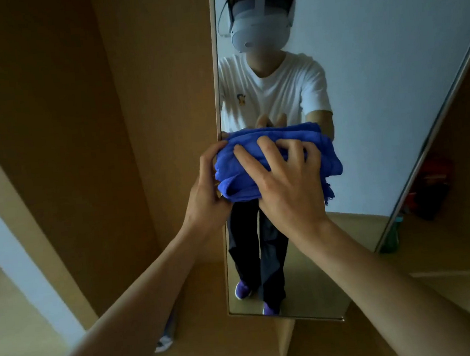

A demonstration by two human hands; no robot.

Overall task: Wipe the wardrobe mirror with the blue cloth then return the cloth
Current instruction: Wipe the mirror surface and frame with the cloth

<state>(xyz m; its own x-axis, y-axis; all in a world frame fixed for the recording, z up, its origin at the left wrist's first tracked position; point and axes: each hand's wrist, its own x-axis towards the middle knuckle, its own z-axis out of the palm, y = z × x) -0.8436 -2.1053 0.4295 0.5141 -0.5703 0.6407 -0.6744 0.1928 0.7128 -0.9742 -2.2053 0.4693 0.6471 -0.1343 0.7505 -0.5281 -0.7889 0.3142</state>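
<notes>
Gripping thick, bunched blue cloth (326,154).

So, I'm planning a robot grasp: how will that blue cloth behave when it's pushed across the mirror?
Probably floppy: the blue cloth bunches in folds between the left hand and right hand, with a frayed end dangling. Likely light, being thin fabric. On the mirror it may crumple rather than slide flat.

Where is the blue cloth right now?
In the head view's centre, the blue cloth is bunched between the left hand and right hand, held up at the wardrobe mirror near its left edge.
</notes>
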